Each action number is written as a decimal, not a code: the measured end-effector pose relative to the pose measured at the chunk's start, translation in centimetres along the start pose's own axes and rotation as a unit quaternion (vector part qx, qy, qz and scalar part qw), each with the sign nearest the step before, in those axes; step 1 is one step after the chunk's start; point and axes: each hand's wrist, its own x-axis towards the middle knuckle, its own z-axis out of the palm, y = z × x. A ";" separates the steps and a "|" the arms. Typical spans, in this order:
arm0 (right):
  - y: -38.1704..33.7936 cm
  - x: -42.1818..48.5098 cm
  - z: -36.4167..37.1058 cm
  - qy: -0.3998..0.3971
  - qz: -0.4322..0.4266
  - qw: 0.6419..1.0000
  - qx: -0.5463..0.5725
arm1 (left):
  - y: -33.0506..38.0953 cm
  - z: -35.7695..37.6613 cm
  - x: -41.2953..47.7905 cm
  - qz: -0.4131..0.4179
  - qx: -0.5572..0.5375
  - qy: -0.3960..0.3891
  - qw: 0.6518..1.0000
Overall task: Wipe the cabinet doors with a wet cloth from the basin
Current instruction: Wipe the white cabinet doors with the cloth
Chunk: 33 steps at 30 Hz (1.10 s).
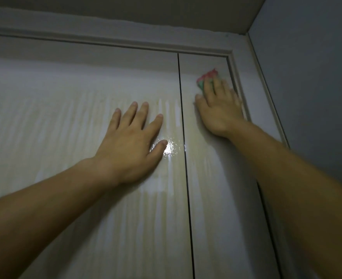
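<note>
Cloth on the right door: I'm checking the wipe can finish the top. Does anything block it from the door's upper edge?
Nothing visible does. The right hand presses the cloth flat on the right door; only bare panel lies above it.

cloth (206,76) mostly hidden beneath right hand (219,111), blurred, cabinet doors (65,109) cut off by bottom edge

The frame moulding (234,65) and side wall (311,87) bar the right; left door (45,117) lies bare
</note>
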 end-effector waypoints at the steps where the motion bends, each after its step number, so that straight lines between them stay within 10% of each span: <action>1: -0.1 -1.9 0.4 0.002 -0.011 1.000 0.002 | 0.0 0.0 0.0 -0.001 -0.003 -0.001 1.000; 22: -2.3 -0.5 0.8 -0.032 -0.022 0.999 -0.008 | -2.6 -0.4 -2.4 -0.004 -0.037 -0.025 0.999; 28: -2.9 -5.5 1.7 -0.046 -0.189 0.980 -0.049 | -3.0 0.1 -2.6 0.013 0.009 -0.010 1.000; 33: -3.7 0.5 0.4 -0.045 -0.081 0.995 -0.033 | -3.1 0.1 -3.1 0.014 -0.011 0.005 1.000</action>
